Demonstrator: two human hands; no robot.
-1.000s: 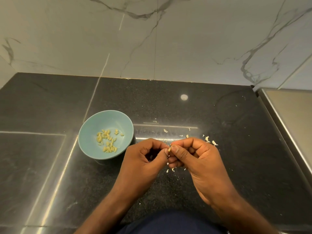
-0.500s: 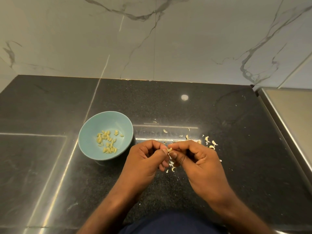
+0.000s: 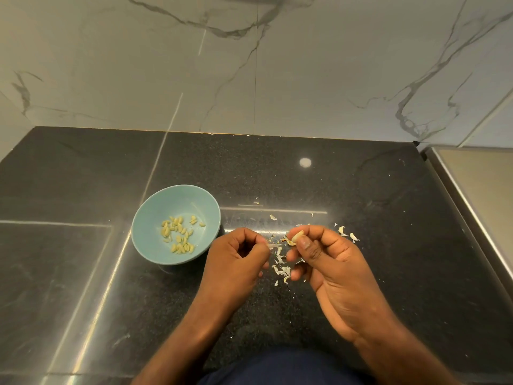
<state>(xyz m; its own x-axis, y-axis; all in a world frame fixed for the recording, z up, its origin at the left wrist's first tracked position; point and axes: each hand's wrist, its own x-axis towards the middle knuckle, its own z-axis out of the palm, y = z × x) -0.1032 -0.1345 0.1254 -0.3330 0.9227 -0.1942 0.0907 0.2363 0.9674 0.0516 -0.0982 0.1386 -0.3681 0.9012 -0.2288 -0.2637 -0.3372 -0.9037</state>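
Underneath, seed husks (image 3: 281,269) litter the black counter (image 3: 361,190) against a marble wall (image 3: 305,79).

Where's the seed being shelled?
Head view, centre: right hand pinches the split seed, beside the left hand pinching a husk sliver, above husk scraps on the counter.

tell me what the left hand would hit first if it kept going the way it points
Probably the right hand or the seed husk it pinches: the left hand holds a pale sliver pointing across a gap at them. Depth is unclear; it might pass below.
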